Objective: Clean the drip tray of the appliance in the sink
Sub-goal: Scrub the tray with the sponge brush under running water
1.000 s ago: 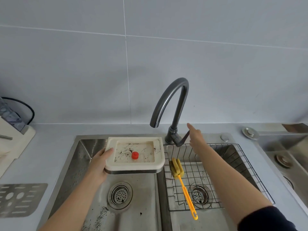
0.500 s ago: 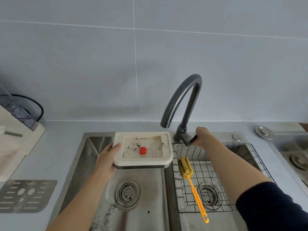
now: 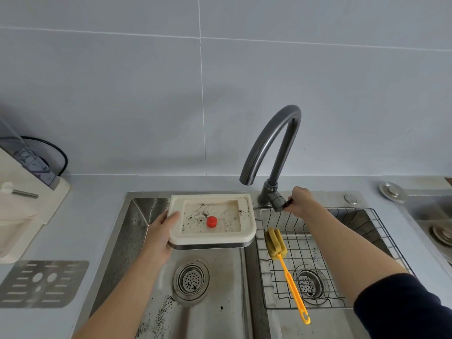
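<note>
Reaching in since 1 second ago, the right hand (image 3: pixel 300 200) is now curling its fingers around the faucet lever (image 3: pixel 280 204), while the left hand (image 3: pixel 160 234) is gripping the drip tray (image 3: pixel 212 238) by its left edge, thumb on the rim, holding it level over the left basin (image 3: pixel 137 231) near the spout (image 3: pixel 246 179). Rinsing is seemingly just starting; next, the lever needs opening so water is hitting the dark grounds around the red cap (image 3: pixel 211 221). A grey counter (image 3: pixel 97 204) and tiled wall are surrounding the 2-basin sink, with a yellow brush (image 3: pixel 287 272) lying in the right basin's wire rack (image 3: pixel 342 243).
</note>
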Demonstrator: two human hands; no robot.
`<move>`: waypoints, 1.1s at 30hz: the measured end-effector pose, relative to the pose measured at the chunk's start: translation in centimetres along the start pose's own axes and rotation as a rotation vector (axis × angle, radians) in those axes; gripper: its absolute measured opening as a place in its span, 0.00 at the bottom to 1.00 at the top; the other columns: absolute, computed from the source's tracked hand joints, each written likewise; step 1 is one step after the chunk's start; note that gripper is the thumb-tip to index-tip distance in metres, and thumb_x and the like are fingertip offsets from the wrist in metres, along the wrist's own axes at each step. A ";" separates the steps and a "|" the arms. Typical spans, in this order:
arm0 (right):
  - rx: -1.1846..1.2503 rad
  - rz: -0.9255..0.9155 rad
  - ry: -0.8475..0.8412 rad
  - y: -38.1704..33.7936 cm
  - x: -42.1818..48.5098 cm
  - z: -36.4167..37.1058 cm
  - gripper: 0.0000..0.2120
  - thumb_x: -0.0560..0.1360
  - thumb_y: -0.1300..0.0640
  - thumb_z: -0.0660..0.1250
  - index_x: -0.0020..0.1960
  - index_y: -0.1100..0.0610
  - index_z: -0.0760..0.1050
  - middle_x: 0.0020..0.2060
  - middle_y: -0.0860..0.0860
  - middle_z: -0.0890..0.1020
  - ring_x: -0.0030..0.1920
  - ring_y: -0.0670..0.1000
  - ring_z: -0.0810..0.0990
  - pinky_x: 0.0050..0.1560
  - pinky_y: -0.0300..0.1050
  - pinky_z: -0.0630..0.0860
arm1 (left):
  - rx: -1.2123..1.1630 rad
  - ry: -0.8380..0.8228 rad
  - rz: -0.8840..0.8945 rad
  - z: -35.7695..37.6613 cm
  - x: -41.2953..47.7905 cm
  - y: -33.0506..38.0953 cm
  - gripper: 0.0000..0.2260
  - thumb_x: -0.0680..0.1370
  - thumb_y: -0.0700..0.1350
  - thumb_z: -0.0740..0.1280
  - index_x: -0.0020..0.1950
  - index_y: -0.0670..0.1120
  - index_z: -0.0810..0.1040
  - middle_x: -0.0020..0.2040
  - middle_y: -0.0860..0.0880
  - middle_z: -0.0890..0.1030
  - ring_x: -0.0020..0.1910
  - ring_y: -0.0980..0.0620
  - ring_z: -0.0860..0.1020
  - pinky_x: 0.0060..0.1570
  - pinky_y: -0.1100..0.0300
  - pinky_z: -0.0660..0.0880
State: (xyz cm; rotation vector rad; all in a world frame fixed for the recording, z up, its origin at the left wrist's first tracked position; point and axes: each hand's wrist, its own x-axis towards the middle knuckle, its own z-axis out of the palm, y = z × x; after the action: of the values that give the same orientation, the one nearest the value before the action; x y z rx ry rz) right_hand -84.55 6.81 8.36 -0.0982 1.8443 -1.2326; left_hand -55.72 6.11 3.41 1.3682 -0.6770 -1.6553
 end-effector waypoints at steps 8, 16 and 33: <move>0.029 0.020 -0.046 0.8 1.0 -0.4 0.07 0.78 0.68 0.47 0.45 0.65 0.62 0.34 0.56 0.65 0.33 0.55 0.68 0.55 0.58 0.71 | -0.011 -0.003 -0.004 0.0 -0.8 0.0 0.06 0.77 0.40 0.62 0.45 0.50 0.75 0.44 0.48 0.79 0.42 0.49 0.78 0.27 0.58 0.78; -0.027 0.044 -0.188 1.2 2.4 -1.6 0.08 0.79 0.59 0.53 0.52 0.65 0.62 0.41 0.59 0.66 0.37 0.56 0.69 0.33 0.47 0.68 | 0.000 0.003 -0.027 -0.4 -1.1 -0.3 0.05 0.77 0.40 0.63 0.49 0.48 0.75 0.45 0.47 0.79 0.43 0.48 0.78 0.27 0.56 0.77; -1.270 -0.009 -0.268 14.9 1.3 -6.5 0.12 0.77 0.62 0.59 0.35 0.59 0.68 0.27 0.51 0.72 0.25 0.45 0.71 0.27 0.34 0.71 | -0.011 -0.093 0.006 -3.2 -1.6 -1.4 0.16 0.78 0.39 0.61 0.66 0.45 0.69 0.54 0.45 0.79 0.49 0.46 0.78 0.41 0.51 0.75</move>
State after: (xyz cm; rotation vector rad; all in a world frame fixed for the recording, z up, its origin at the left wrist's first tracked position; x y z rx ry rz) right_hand -84.25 18.22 -3.29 -0.9003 2.0817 0.1175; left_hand -53.03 8.52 2.19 1.2867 -0.7230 -1.7241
